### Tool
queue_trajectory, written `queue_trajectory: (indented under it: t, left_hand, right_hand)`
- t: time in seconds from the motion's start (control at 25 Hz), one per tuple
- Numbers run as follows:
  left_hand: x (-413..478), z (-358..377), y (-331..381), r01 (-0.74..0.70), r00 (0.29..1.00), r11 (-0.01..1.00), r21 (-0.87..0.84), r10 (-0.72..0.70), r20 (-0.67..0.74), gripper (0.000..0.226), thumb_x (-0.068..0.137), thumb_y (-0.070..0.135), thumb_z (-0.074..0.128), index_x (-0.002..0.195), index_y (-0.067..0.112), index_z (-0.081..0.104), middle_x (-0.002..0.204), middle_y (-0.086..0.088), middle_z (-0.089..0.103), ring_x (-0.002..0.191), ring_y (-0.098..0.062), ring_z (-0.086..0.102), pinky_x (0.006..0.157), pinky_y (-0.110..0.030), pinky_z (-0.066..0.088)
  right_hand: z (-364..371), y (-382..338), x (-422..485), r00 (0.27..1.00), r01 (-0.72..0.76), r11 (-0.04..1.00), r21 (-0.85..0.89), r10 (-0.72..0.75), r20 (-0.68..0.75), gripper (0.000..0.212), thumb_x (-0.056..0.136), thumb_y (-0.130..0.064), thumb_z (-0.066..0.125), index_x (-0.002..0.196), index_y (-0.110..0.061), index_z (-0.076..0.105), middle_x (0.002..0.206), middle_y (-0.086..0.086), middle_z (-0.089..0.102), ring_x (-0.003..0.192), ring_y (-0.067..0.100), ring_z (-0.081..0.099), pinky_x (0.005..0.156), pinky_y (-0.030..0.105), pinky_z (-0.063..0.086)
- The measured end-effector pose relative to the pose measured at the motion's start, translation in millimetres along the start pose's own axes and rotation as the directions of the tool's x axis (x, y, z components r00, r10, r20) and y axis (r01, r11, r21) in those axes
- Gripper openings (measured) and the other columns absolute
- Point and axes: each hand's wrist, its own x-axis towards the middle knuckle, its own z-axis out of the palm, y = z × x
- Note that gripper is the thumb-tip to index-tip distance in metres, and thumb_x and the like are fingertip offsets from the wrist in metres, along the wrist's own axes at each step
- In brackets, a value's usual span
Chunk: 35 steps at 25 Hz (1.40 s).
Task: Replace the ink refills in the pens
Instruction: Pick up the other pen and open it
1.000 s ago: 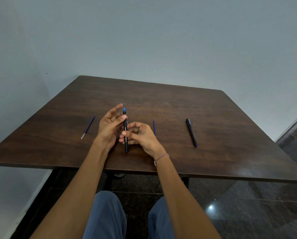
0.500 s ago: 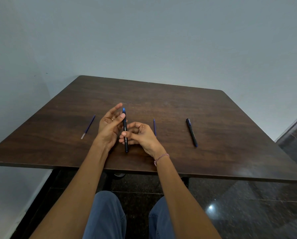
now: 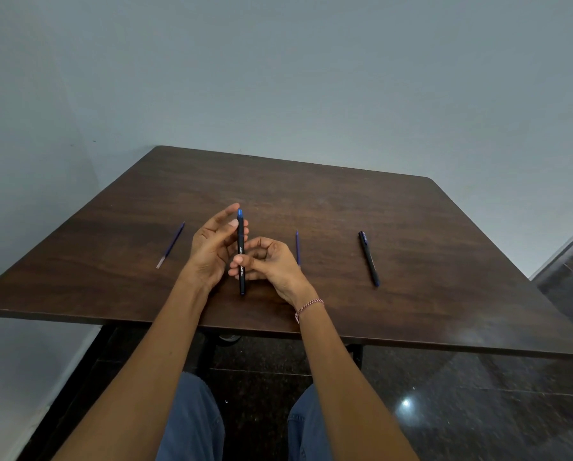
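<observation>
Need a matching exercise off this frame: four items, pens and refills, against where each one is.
1. blue-tipped pen
2. all-dark pen
3. refill with pale end
4. plain blue refill

A. lying left of the left hand
B. lying farthest right on the table
C. pinched in the right hand
D. lying just right of the right hand

Pairs: 1-C, 2-B, 3-A, 4-D
</observation>
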Motion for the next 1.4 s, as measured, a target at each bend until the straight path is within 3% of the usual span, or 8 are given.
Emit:
queue_trajectory:
  t: [0.08,0.2,0.36,0.56,0.96,1.16,1.4]
  left_hand:
    - [-0.2,0.8,-0.1,-0.003,1.000,1.000,0.020,0.003,0.003,0.029,0.079,0.016,0.064,0.107,0.024,0.067,0.080,0.001,0.066,0.070,-0.007,0.065,0.065,-0.020,0.055]
    - [2.0,0.1,-2.6,0.020,1.000,1.000,0.017,-0.019,-0.014,0.024,0.091,0.019,0.054,0.111,0.023,0.066,0.088,0.000,0.071,0.074,-0.007,0.065,0.067,-0.021,0.056]
    - [2.5,-1.4,-1.4,0.063,0.998,0.998,-0.005,-0.063,0.012,0.034,0.095,0.006,0.041,0.117,0.019,0.063,0.093,-0.003,0.074,0.078,-0.009,0.067,0.068,-0.022,0.057]
    - [3.6,-0.4,-1.0,0.056,0.998,0.998,0.008,-0.056,-0.030,0.034,0.093,0.003,0.045,0.110,0.024,0.066,0.080,0.000,0.072,0.072,-0.008,0.067,0.067,-0.020,0.057]
    - [4.1,-0.2,-1.9,0.018,1.000,0.999,0.034,-0.017,-0.013,0.030,0.084,0.008,0.057,0.108,0.024,0.065,0.082,0.002,0.064,0.064,-0.006,0.064,0.059,-0.019,0.055]
    - [3.6,-1.2,-1.2,0.067,0.998,0.997,-0.044,-0.067,0.011,0.029,0.094,0.010,0.043,0.113,0.017,0.064,0.099,-0.003,0.073,0.090,-0.011,0.069,0.070,-0.023,0.057]
    - [2.2,-2.2,-0.9,0.047,0.999,0.998,-0.037,-0.047,0.003,0.032,0.085,0.005,0.055,0.109,0.022,0.066,0.091,0.000,0.075,0.086,-0.008,0.070,0.066,-0.022,0.058]
  right_hand:
    - [0.4,-0.1,-0.7,1.000,-0.002,1.000,-0.006,0.002,-0.002,0.017,0.083,0.001,0.069,0.096,-0.007,0.062,0.078,0.007,0.073,0.071,0.021,0.073,0.067,0.030,0.060]
    - [0.9,-1.0,-1.3,1.000,-0.006,1.000,-0.020,0.006,-0.008,0.018,0.082,0.001,0.070,0.095,-0.007,0.062,0.077,0.007,0.073,0.070,0.020,0.073,0.067,0.030,0.060]
    - [2.0,-1.6,-3.3,1.000,-0.008,1.000,-0.022,0.008,-0.020,0.019,0.081,0.001,0.070,0.096,-0.007,0.061,0.079,0.008,0.072,0.069,0.019,0.072,0.068,0.030,0.060]
    - [2.2,-0.8,-0.2,0.999,-0.029,0.999,-0.018,0.029,-0.020,0.022,0.081,0.001,0.071,0.098,-0.006,0.061,0.080,0.008,0.071,0.071,0.020,0.072,0.071,0.032,0.061]
    - [1.2,1.4,2.8,1.000,-0.007,1.000,0.006,0.007,-0.020,0.020,0.080,0.001,0.072,0.094,-0.009,0.062,0.077,0.008,0.072,0.070,0.021,0.073,0.069,0.032,0.061]
    - [2.5,-0.8,-0.3,0.999,-0.019,1.000,-0.017,0.018,-0.036,0.020,0.080,0.000,0.072,0.094,-0.009,0.062,0.078,0.007,0.073,0.070,0.021,0.073,0.069,0.032,0.061]
    - [3.4,-2.3,-1.2,0.998,-0.020,0.999,-0.036,0.017,-0.062,0.021,0.080,0.002,0.072,0.095,-0.007,0.061,0.078,0.008,0.072,0.069,0.021,0.073,0.067,0.031,0.060]
